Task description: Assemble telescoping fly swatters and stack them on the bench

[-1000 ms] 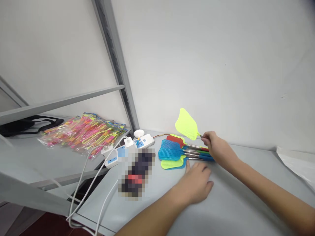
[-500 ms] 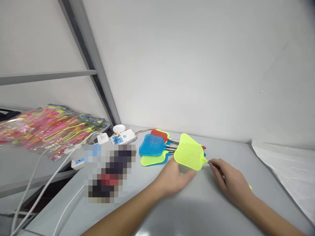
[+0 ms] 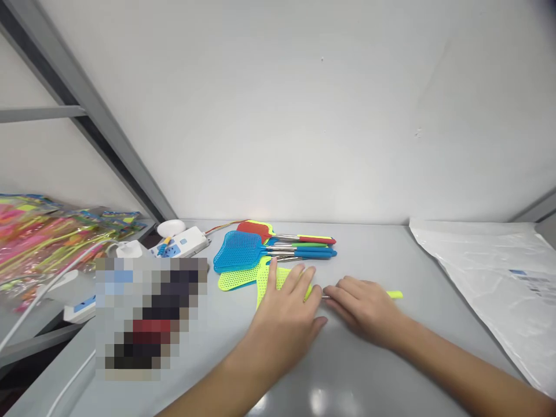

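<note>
A yellow-green fly swatter lies low over the table, its mesh head partly hidden by my left hand. That hand rests over the mesh with its fingers spread. My right hand is closed around the swatter's thin metal shaft, just right of the head. The yellow handle end sticks out beyond the right hand. Just behind, a pile of fly swatters holds blue heads, a red head and another yellow head, their handles pointing right.
White power strips with cables stand at the table's left edge. A blurred-out patch covers something left of my hands. Bagged colourful items lie on the left shelf. A white plastic sheet covers the right side.
The yellow swatter has come down from a raised, tilted position to the table. My left hand has moved onto its head. The view has shifted to the right.
</note>
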`<state>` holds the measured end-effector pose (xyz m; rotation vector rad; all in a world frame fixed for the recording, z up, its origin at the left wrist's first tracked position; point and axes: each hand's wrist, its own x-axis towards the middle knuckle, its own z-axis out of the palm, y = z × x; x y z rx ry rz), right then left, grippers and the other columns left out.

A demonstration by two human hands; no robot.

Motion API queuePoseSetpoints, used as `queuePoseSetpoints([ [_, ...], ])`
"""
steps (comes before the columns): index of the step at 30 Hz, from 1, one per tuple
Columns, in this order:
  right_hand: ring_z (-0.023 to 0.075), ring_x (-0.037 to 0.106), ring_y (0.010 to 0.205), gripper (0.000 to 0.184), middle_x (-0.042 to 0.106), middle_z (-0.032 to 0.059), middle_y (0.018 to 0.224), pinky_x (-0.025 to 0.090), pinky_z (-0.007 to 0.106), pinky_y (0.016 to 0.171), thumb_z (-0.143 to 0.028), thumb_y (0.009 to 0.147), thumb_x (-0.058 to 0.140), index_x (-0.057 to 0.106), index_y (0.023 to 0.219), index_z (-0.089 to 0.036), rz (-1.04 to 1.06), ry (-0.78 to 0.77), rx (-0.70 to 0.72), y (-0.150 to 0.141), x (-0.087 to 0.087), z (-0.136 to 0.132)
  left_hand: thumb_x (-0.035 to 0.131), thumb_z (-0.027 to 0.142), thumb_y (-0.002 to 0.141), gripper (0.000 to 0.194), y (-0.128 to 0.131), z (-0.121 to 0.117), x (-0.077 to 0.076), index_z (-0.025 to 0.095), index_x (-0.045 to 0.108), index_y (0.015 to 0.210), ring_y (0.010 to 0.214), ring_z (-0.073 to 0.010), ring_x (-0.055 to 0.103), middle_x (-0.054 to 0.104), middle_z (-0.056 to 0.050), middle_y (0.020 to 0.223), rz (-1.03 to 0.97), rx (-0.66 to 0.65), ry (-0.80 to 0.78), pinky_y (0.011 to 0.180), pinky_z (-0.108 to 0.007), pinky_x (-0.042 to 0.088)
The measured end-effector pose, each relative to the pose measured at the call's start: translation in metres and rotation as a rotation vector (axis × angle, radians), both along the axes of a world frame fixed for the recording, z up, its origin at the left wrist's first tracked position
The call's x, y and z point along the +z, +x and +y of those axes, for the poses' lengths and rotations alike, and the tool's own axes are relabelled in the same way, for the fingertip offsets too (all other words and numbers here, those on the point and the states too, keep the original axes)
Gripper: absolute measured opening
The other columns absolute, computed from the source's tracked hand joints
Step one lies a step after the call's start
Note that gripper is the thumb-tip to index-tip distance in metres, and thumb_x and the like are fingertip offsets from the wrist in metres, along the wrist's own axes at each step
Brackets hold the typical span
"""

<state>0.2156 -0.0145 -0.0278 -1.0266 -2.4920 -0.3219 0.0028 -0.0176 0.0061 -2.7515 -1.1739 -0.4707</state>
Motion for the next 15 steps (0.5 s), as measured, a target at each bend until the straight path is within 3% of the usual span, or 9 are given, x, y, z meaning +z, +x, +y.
queuePoseSetpoints([
  [3, 0.0151, 0.05, 0.063, 0.016, 0.058, 0.0015, 0.069, 0.031, 0.03, 0.056, -0.025, 0.098, 0.046, 0.061, 0.095, -0.018, -0.03, 0.018, 0.005, -0.005, 0.0, -0.002, 0.044, 0.028, 0.097, 0.02, 0.005, -0.001, -0.006, 0.019, 0.061, 0.094, 0.123, -0.0261, 0.046, 0.059, -0.007, 0.124, 0.037, -0.009, -0.022, 0.112, -0.067, 0.009],
  [7, 0.0149, 0.049, 0.06, 0.026, 0.057, 0.001, 0.069, 0.03, 0.03, 0.055, -0.032, 0.099, 0.043, 0.059, 0.084, -0.019, -0.079, -0.039, -0.061, -0.002, 0.003, 0.0, 0.047, 0.024, 0.094, 0.017, 0.002, 0.007, -0.002, 0.02, 0.062, 0.087, 0.117, -0.0262, 0.049, 0.062, -0.004, 0.118, 0.034, 0.018, -0.034, 0.111, -0.068, 0.012],
  [15, 0.014, 0.051, 0.057, 0.028, 0.059, 0.0008, 0.071, 0.03, 0.028, 0.053, -0.036, 0.099, 0.042, 0.054, 0.079, -0.021, -0.107, -0.197, -0.165, 0.043, 0.021, 0.018, 0.053, 0.021, 0.083, 0.011, -0.012, 0.011, 0.015, 0.019, 0.063, 0.079, 0.119, -0.0333, 0.047, 0.064, -0.008, 0.104, 0.089, 0.125, 0.015, 0.109, -0.066, 0.019],
])
